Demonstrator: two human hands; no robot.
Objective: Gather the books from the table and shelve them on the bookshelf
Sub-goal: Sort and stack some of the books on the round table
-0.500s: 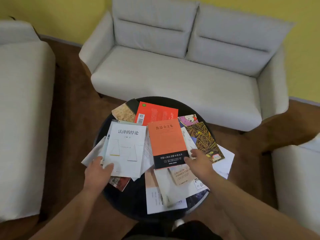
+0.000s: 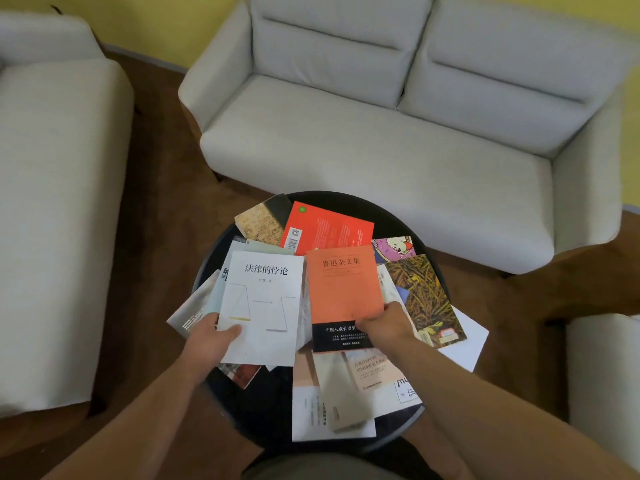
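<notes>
Two hands [image 2: 211, 336] [image 2: 384, 327]; one round table [image 2: 363, 206]; roughly dozen books [image 2: 343, 289]; three sofas [image 2: 398, 133].

Your two forearms come in from the bottom edge bare — no sleeves, watch, bands or rings show on either. Your left hand [image 2: 207, 341] and right hand [image 2: 384, 327] wear no gloves. Below them, a strip of dark, greyish clothing — blurred — covers your lap.

Pale grey two-seat sofa [image 2: 398, 126] against yellow wall [image 2: 156, 22]. Second grey seat [image 2: 52, 202] at left, another pale seat corner [image 2: 602, 382] at right. Brown floor [image 2: 162, 202] between them.
</notes>
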